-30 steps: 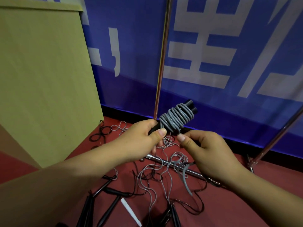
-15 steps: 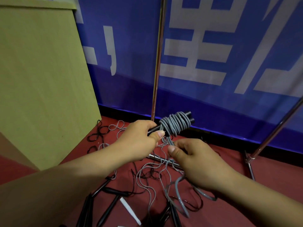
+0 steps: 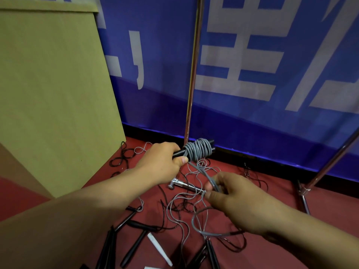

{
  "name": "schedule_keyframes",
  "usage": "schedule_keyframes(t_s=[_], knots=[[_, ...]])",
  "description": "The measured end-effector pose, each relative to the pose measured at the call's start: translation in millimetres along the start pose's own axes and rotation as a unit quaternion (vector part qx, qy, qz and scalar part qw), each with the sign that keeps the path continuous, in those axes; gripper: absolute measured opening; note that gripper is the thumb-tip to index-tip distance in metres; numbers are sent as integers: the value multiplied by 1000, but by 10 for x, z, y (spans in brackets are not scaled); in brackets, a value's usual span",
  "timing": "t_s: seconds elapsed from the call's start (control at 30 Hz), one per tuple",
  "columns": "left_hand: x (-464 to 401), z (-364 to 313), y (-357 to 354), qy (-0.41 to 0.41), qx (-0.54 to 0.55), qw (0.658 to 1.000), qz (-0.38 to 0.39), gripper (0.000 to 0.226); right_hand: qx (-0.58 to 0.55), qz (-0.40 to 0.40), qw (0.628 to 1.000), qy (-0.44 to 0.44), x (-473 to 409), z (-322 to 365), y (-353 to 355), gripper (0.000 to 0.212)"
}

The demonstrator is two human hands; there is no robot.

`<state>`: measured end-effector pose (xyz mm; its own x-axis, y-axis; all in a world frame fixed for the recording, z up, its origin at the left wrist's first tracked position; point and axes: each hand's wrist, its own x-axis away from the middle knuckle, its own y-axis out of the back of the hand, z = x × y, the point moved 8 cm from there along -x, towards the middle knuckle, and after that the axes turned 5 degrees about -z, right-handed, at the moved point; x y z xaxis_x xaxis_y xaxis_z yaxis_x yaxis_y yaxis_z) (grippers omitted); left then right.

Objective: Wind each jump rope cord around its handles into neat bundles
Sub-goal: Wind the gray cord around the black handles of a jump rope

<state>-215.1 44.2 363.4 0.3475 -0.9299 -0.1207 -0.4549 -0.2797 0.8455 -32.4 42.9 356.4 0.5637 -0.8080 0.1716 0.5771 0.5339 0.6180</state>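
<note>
We see the left hand (image 3: pixel 161 164) wrapped around the black handles (image 3: pixel 179 152), held above the red floor (image 3: pixel 272 183) near its far edge; thumb and fingers curl tight on them. The grey cord (image 3: pixel 198 151) is coiled thickly around those handles, just right of the hand. One strand drops to the right hand (image 3: pixel 239 200), nearer us, which pinches it between thumb and curled fingers. Loose ropes (image 3: pixel 178 206) lie tangled below. No container shows.

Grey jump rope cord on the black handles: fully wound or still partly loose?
Partly loose. The grey jump rope cord coils around the black handles in the left hand; a tail runs to the right hand.
</note>
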Motion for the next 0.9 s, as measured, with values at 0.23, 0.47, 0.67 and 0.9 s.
schedule_keyframes(t_s=[0.23,0.47,0.67,0.9], knots=[[9,68,-70,-9,-87,996,30,26,109,-15,993,50,30,41,140,18],[19,31,-181,-49,-134,987,73,29,137,-6,987,78,42,34,153,11],[107,-68,-277,-96,-134,977,133,22,166,-60,976,129,16,127,254,27],[268,-157,-460,-151,-141,952,225,25,140,-66,979,136,-40,79,287,11]])
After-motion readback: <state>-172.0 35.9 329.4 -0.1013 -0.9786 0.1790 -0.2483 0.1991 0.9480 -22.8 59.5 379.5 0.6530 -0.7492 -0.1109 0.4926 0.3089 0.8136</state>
